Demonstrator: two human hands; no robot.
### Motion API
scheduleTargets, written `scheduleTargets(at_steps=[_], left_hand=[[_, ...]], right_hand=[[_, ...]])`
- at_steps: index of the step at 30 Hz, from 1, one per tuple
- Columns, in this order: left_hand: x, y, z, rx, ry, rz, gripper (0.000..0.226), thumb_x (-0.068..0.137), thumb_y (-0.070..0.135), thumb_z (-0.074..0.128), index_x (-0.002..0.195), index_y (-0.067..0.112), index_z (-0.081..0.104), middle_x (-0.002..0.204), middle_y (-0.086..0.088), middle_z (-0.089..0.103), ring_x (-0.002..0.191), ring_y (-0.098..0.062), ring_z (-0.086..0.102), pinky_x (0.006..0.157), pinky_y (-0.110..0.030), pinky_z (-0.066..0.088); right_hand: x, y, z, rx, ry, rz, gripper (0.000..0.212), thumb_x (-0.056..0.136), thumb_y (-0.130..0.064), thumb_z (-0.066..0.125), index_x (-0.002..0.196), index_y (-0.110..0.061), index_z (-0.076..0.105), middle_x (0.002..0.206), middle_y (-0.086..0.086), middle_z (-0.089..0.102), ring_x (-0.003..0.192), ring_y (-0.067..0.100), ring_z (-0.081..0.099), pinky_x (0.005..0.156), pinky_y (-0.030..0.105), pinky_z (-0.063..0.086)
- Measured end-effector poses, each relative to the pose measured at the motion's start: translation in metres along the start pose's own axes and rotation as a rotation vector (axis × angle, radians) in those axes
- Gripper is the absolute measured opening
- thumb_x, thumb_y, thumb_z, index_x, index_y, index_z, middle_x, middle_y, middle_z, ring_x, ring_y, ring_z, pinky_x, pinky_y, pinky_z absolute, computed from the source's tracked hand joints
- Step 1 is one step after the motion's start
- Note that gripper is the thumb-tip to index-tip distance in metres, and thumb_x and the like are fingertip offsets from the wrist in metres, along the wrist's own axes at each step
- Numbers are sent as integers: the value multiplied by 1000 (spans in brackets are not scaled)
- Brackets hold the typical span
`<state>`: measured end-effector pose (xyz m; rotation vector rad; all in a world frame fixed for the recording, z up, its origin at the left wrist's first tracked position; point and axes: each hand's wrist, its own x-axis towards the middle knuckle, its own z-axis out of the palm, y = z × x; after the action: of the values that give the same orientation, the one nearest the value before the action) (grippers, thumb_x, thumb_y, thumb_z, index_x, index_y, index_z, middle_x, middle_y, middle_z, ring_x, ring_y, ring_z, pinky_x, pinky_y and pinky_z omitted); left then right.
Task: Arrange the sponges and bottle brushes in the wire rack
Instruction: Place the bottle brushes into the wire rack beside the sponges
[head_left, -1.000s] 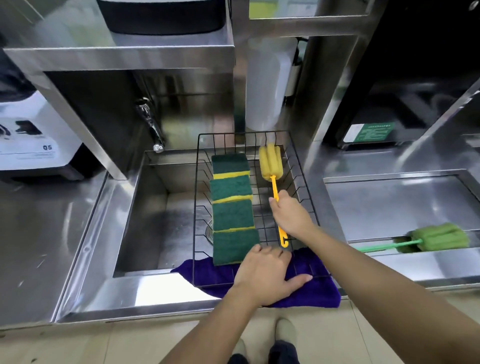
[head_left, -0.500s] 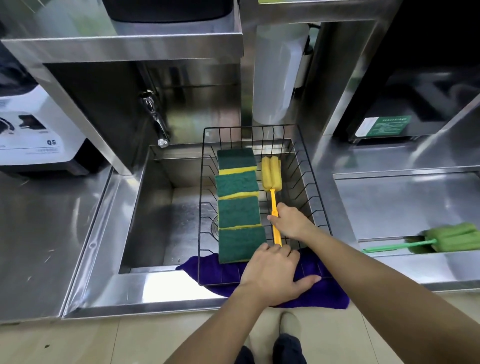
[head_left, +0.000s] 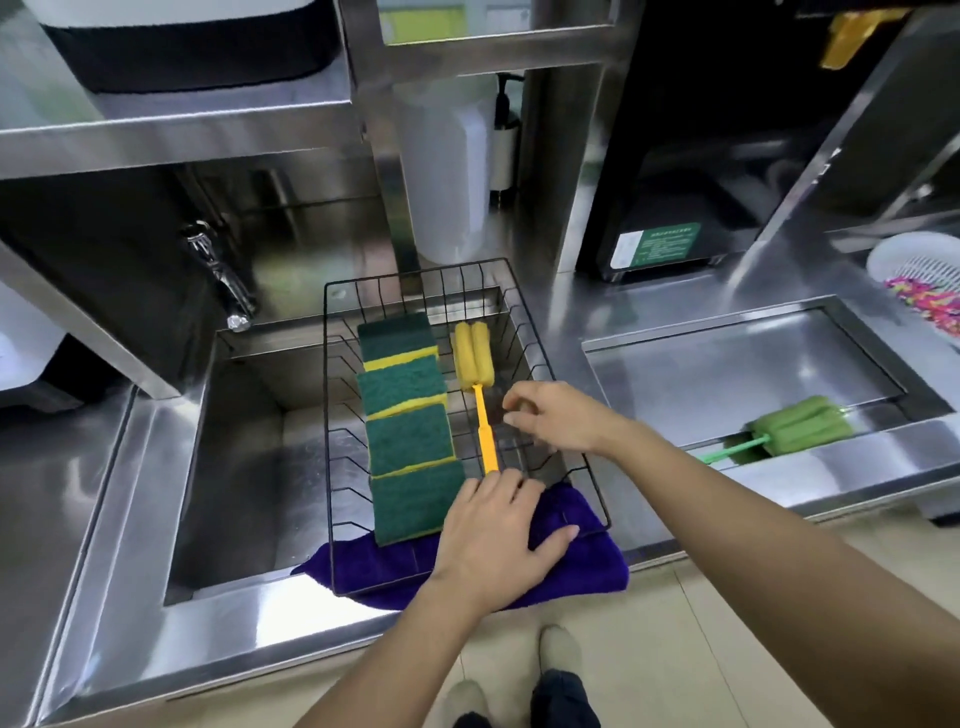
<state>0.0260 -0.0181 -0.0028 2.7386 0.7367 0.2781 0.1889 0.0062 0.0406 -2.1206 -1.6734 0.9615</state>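
Head view, frame centre: left hand (head_left: 496, 530) lies flat, steadying the rack (head_left: 571, 415); right hand (head_left: 558, 421), loosely curled and empty, hovers beside the yellow brush (head_left: 480, 387).

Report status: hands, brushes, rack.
Right hand empty, above rack. Left hand flat on rack's near edge. Yellow brush racked beside four sponges. Green brush out on counter, path clear.
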Motion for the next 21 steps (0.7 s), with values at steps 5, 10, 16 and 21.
scheduleTargets(at_steps=[5,10,16,21], left_hand=[[12,20,2,47,-115,8,65,84,63,21,105,15,59,101,-4,60,95,-24,52,84,-38,39],[16,25,10,122,-223,45,56,89,61,23,116,20,51,115,1,54,105,-19,46,91,-36,35],[17,25,11,123,-234,22,49,92,59,28,117,22,49,118,3,51,107,-15,44,92,-33,36],[17,25,14,110,-215,2,48,93,57,26,118,23,50,116,5,52,105,-14,46,90,-31,38]], right_hand=[[-7,30,-14,82,313,71,17,91,-16,51,101,-10,62,82,-1,59,76,18,55,70,28,45],[-32,90,-28,-37,326,311,18,82,-3,50,85,-11,66,90,12,69,92,31,63,82,36,50],[-58,133,-34,-208,82,420,20,74,-2,62,87,-13,73,84,6,62,87,27,63,73,26,47],[-56,138,-32,-229,-15,444,24,74,-8,70,98,-13,73,99,5,68,98,26,64,79,25,48]])
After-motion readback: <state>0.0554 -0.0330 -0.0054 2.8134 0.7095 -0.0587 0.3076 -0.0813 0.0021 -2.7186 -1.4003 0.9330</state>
